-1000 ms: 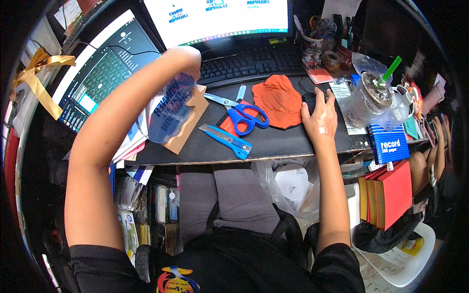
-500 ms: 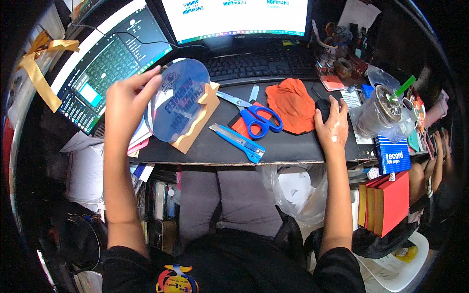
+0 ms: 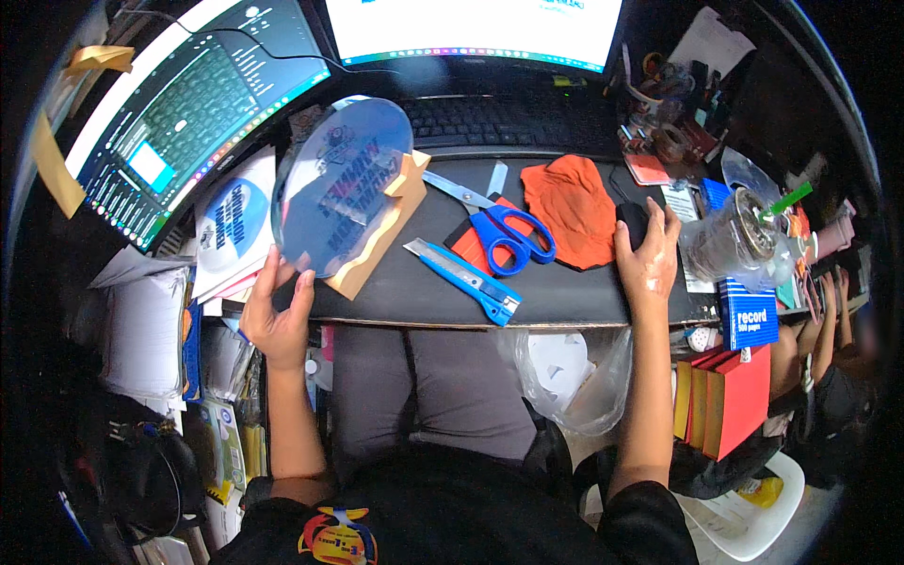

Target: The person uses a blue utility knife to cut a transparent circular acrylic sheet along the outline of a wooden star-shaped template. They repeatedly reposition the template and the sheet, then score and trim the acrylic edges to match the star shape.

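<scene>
My left hand is at the lower-left edge of a clear round plaque with dark lettering. Its thumb and fingers are apart, and I cannot tell whether the fingertips touch the rim. The plaque leans beside a gold wavy-edged piece on the black desk mat. My right hand rests over a black computer mouse, thumb on one side and fingers on the other. Between the hands lie blue-handled scissors, a blue box cutter and a crumpled orange cloth.
A keyboard and lit monitor stand at the back, a laptop at the left. Printed sheets lie beside the plaque. On the right are a plastic cup with a green straw and a blue record book.
My left hand has come down from the plaque's upper left side to its lower edge, uncovering the printed sheets. My right hand stays at the mouse. The view has shifted slightly.
</scene>
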Demonstrator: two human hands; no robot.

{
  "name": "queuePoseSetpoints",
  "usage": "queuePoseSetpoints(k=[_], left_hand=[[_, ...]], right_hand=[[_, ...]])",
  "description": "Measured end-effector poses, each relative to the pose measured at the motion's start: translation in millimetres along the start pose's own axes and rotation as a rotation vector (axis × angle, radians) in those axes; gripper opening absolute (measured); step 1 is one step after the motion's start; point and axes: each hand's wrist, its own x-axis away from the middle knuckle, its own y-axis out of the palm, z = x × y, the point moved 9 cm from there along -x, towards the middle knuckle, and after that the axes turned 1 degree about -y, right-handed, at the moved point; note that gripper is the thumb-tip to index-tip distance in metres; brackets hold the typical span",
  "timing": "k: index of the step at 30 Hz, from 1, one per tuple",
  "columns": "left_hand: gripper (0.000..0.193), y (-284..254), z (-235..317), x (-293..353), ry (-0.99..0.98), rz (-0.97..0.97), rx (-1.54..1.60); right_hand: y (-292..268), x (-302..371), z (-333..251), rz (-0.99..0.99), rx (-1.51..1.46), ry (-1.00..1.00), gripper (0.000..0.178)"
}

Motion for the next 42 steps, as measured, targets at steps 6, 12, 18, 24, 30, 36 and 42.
queuePoseSetpoints(k=[6, 12, 18, 24, 30, 36, 42], left_hand=[[0.087, 15.5, -59.1, 30.2, -0.217, -0.132, 0.094], [0.079, 23.9, -83.3, 24.4, -0.447, -0.213, 0.154], [0.124, 37.5, -22.9, -4.8, -0.153, -0.255, -0.022], [0.109, 46.0, -41.5, -7.0, -0.203, -0.175, 0.040], [0.062, 89.5, -89.5, -1.9, -0.332, -0.412, 0.194], [0.087, 37.7, -31.4, -27.3, -0.130, -0.075, -0.019], [0.061, 16.8, 33.7, -80.6, 0.142, -0.061, -0.018]], right_hand=[[-2.7, 0.6, 0.5, 0.075, 0.026, -0.066, 0.055], [-4.5, 1.4, 4.8, 0.043, 0.002, -0.002, 0.061], [0.5, 4.1, 4.0, 0.029, 0.014, 0.033, 0.063], [2.2, 6.6, 3.6, 0.063, 0.027, 0.008, 0.065], [-0.2, 6.8, 1.5, 0.087, 0.026, -0.008, 0.065], [-0.8, 7.2, 1.4, 0.093, 0.034, -0.008, 0.065], [1.5, 5.4, 1.4, 0.062, 0.031, 0.000, 0.065]])
